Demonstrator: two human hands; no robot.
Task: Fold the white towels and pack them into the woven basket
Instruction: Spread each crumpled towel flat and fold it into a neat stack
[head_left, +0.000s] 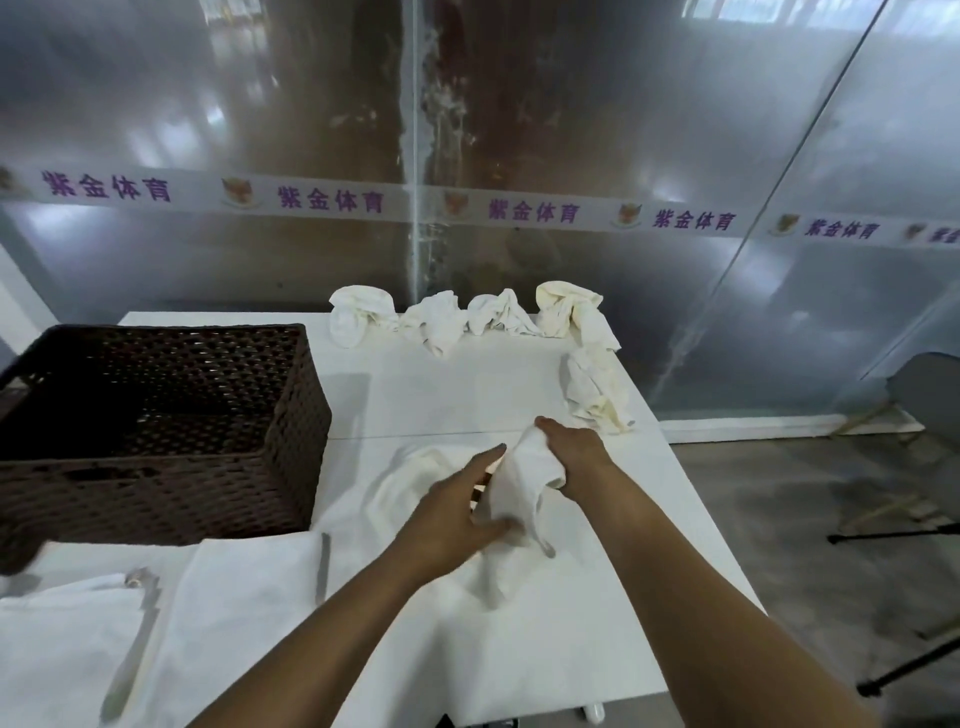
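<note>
A crumpled white towel (519, 483) lies on the white table (467, 395) in front of me. My right hand (574, 449) grips a raised bunch of it from the right side. My left hand (457, 509) rests on the same towel from the left, fingers stretched forward and thumb against the cloth. The dark brown woven basket (291, 415) stands at the left of the table, and I see no towel inside it. Two folded white towels (249, 587) lie flat at the near left, in front of the basket.
Several crumpled white towels (447, 319) sit along the table's far edge, and one more (597, 389) lies at the right edge. A glass wall stands behind the table. Tripod legs (904, 670) and a chair (930, 395) are on the floor to the right.
</note>
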